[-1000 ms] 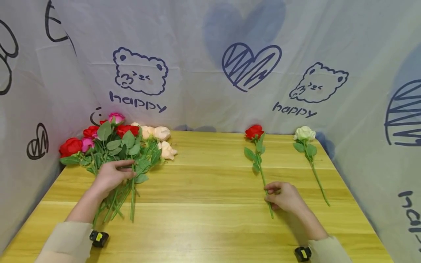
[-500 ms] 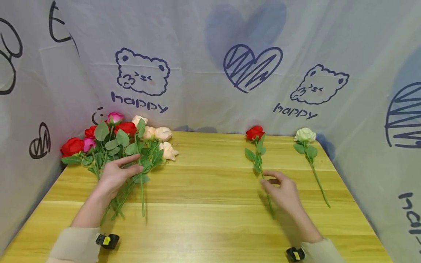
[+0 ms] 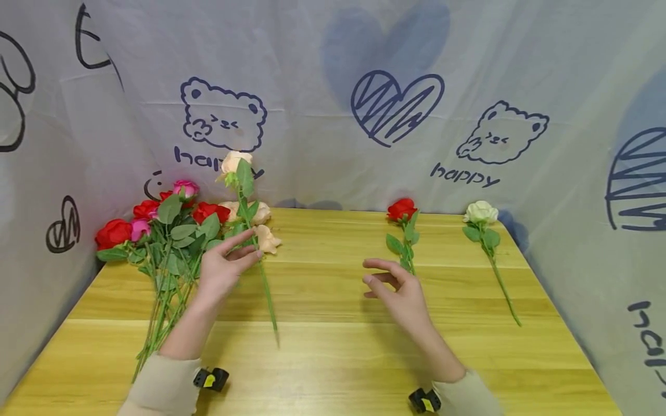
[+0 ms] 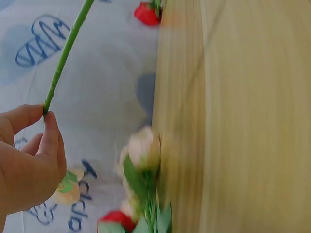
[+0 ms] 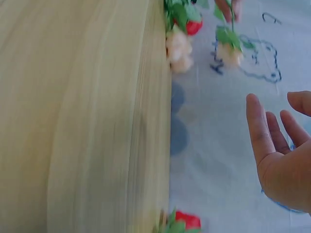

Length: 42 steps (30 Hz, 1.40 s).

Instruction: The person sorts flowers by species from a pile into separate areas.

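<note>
Handover prep, I reckoned remotely: left hand (image 3: 226, 269) pinched a raised peach rose (image 3: 236, 163), right hand (image 3: 403, 297) hung empty, fingers apart; next move probably needed careful grabbing of the stem (image 3: 267, 292)

Head view: right hand (image 3: 398, 294) hides the lower stem of a red rose (image 3: 402, 210). Left wrist view: left edge crops left hand (image 4: 29, 165); peach roses (image 4: 144, 148) blurred.

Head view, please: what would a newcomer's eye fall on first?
Probably the peach rose, held up by the left hand before the cloth. Then the heap of roses on the left of the table, and on the right, lying apart, a red rose and a white rose.
</note>
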{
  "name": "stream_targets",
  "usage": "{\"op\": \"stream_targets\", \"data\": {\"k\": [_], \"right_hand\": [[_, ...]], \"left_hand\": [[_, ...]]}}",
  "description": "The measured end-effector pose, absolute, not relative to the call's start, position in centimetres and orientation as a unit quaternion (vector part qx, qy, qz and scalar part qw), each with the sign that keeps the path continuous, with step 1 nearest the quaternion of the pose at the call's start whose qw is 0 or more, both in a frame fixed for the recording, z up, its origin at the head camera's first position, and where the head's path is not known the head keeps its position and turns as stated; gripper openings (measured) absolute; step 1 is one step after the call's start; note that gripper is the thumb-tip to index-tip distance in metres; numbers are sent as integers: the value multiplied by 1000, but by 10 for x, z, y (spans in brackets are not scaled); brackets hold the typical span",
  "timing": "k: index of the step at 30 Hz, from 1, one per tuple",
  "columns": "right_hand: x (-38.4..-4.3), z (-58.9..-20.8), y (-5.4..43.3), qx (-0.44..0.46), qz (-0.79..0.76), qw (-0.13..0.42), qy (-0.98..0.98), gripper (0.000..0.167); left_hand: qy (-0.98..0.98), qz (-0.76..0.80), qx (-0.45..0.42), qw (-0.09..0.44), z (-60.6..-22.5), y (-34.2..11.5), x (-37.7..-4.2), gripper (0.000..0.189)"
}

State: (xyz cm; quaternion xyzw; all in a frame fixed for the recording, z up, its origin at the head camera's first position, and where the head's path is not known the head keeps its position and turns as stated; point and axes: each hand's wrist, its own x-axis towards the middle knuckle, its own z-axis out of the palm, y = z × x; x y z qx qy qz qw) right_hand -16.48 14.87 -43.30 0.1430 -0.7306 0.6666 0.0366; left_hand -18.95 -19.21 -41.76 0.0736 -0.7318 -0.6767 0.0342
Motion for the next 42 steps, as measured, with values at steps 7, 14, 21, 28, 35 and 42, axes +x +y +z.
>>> {"op": "stream_targets", "data": {"k": [7,14,21,28,35,42], "right_hand": [[-159,-435,118,163,680,-8,-715,30],[-155,-439,101,175,657,-31,-733,30],[-154,-442,96,171,653,-42,-737,31],[-154,-445,96,149,637,-32,-755,30],[-152,-447,98,132,637,-38,-758,29],[-153,-449,105,127,637,-34,-760,30]], "left_hand": [[-710,-700,11,67,-416,-152,-194,53],[-693,-714,-48,88,-414,-116,-198,52],[-687,-718,-77,80,-418,-90,-200,53],[-676,-728,-84,79,-423,-75,-201,53],[-682,-725,-70,60,-428,-69,-200,52],[-682,-725,-73,61,-430,-64,-202,51]]}}
